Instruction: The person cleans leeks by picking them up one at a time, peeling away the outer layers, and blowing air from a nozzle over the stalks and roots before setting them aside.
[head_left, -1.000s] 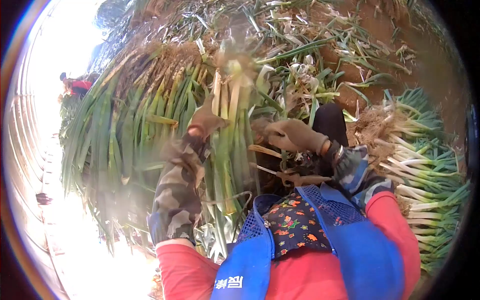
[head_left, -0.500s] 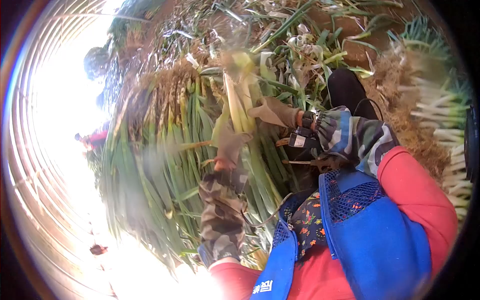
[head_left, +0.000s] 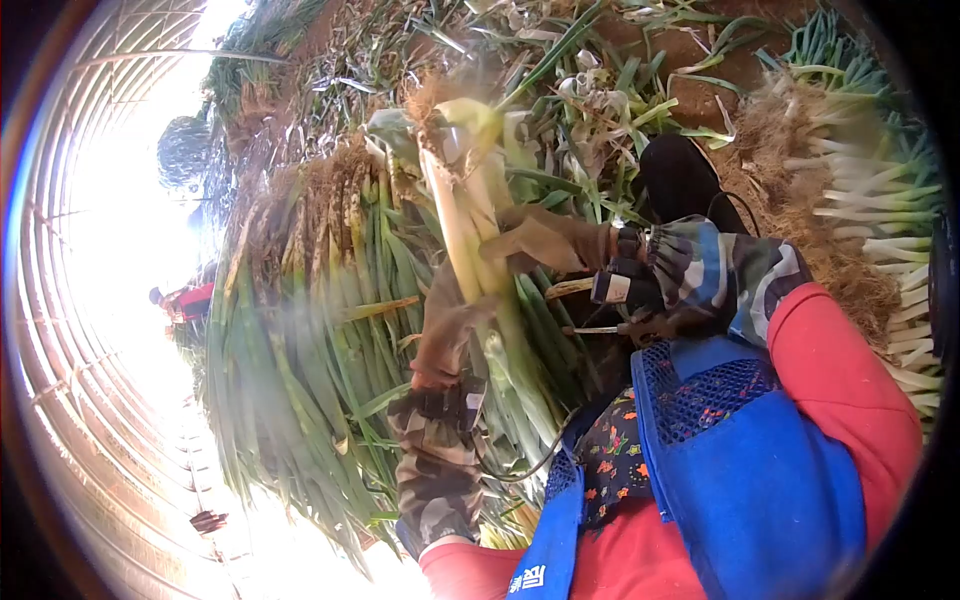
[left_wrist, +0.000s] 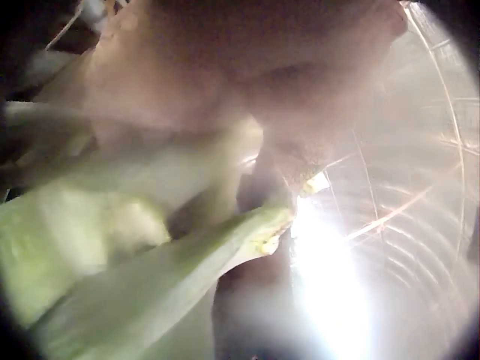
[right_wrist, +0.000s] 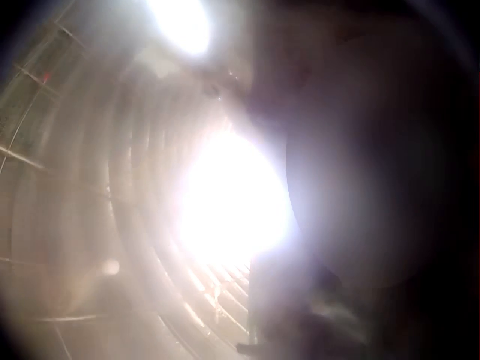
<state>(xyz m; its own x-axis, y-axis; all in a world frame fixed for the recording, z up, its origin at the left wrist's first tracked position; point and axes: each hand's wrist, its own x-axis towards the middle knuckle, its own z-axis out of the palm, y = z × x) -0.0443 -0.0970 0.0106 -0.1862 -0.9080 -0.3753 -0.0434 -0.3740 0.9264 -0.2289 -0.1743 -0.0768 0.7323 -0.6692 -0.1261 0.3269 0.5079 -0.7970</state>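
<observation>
In the head view a bundle of thick green onion stalks [head_left: 458, 215] is held upright, roots and pale ends at the top. The gloved left hand [head_left: 448, 325] grips it from the left, fingers curled round the stalks. From the right, the gloved right hand [head_left: 550, 240] has its fingers against the same stalks; the fingertips are partly hidden. Up close in the left wrist view, the blurred glove [left_wrist: 225, 82] lies over green leaves [left_wrist: 150, 292]. Glare and a dark blur fill most of the right wrist view.
A large pile of green onions [head_left: 320, 290] lies at left. Trimmed onions [head_left: 880, 200] are laid in a row at right, roots inward. Loose leaves [head_left: 600, 95] litter the soil ahead. Another person in red [head_left: 190, 302] is at far left, near the ribbed greenhouse wall [head_left: 70, 300].
The right hand has moved left from beside the stalks onto them, and the bundle has come up slightly with both hands. The head view has also swung.
</observation>
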